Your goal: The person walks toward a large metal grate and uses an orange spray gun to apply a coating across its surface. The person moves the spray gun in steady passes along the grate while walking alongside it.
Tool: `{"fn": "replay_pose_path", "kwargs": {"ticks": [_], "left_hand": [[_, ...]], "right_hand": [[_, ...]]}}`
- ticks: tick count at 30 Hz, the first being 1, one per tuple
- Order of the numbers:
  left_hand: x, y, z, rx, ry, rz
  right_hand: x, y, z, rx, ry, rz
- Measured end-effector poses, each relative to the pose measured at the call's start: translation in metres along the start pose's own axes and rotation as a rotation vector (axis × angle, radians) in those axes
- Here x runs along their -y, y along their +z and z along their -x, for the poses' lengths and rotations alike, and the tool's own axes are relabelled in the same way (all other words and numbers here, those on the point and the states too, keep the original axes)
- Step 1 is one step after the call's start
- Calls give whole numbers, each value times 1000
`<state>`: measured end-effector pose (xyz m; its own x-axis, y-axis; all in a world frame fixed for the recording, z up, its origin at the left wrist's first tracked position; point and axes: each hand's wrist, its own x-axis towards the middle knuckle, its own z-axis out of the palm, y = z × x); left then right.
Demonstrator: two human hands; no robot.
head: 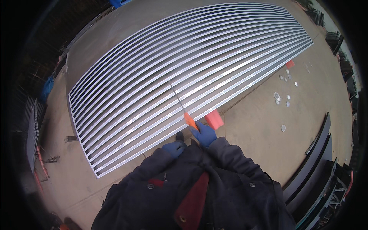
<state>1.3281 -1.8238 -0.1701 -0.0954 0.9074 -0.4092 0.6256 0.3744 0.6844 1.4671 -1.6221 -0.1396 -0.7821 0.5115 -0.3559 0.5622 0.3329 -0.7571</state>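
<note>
My right hand (206, 134), in a blue glove, grips the orange handle (190, 120) of a tool with a long, thin grey shaft (177, 97). The shaft points away from me over a large slatted metal panel (184, 69), whose pale parallel slats run from lower left to upper right. Whether its tip touches a slat I cannot tell. My left hand (173, 149), also in a blue glove, is curled close to the front of my dark coat, near the panel's near edge. Nothing shows in it.
Under the panel's near edge sit a pinkish-red block (214, 119) and another red block (290, 63). Several small round discs (277, 96) lie on the concrete floor (253, 115). Long dark panels (309, 161) are stacked at the right. A slatted panel (34, 135) stands at the left.
</note>
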Motion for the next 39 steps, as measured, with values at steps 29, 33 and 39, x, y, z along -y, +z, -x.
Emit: {"fn": "replay_pose_path", "kwargs": {"ticks": [29, 33, 39], "left_hand": [[99, 4, 177, -388, -352, 263], [107, -7, 171, -416, -264, 212], [115, -17, 169, -405, -252, 234]], "right_hand": [[21, 35, -90, -266, 164, 148], [62, 71, -81, -186, -44, 94], [108, 91, -107, -48, -34, 219]]}}
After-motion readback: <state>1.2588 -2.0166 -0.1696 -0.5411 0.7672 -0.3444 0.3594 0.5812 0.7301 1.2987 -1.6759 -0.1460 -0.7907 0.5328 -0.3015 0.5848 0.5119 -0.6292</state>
